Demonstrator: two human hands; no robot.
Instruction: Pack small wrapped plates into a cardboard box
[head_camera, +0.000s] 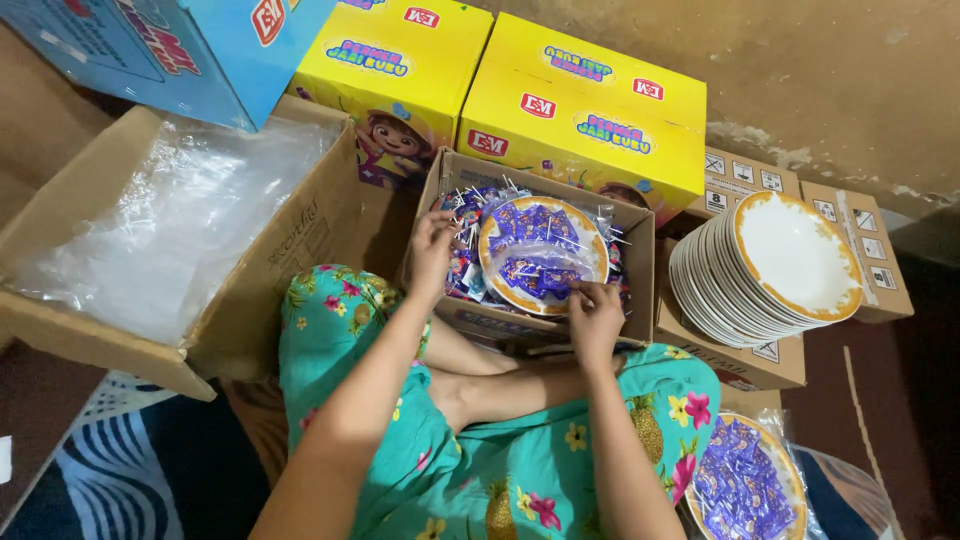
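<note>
Hands work over a small open brown cardboard box (640, 235) set before the person's knees. A round white plate with a gold rim (543, 254), heaped with small purple sweet packets and wrapped in clear plastic film, lies on loose packets at the box's middle. The left hand (433, 250) rests curled at the plate's left rim; the right hand (594, 318) pinches the film at its near edge. The plate seems stiff and breakable, the film slippery, so opposite rims look the safest hold.
</note>
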